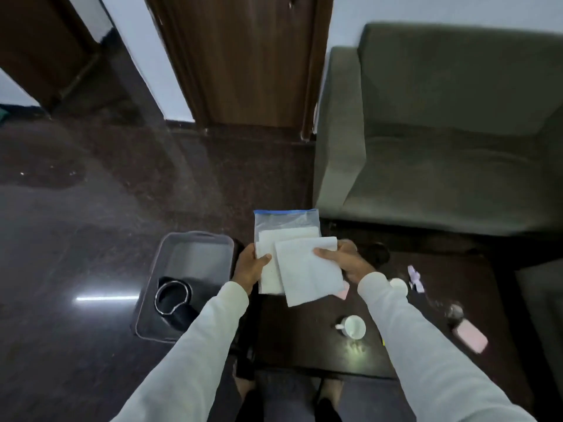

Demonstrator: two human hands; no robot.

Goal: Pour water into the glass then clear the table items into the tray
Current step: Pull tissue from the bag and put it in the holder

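My left hand (pixel 251 264) grips the left edge of a clear zip bag (pixel 286 222) with a blue top strip and white napkins inside. My right hand (pixel 342 261) pinches a loose white napkin (pixel 307 271) that overlaps the bag's front. Both are held above the far left corner of the dark table (pixel 304 336). A clear tray (pixel 198 257) lies on the floor to the left, with a black jug (pixel 175 296) with a metal rim in it. On the table stand a white cup (pixel 353 326) and a clear glass (pixel 454 310).
A pink case (pixel 470 335), a small white lid (pixel 399 284), a pale purple item (pixel 415 277) and a pink thing (pixel 343 290) partly under my right wrist lie on the table. A grey armchair (pixel 441 132) stands behind it. Dark glossy floor spreads to the left.
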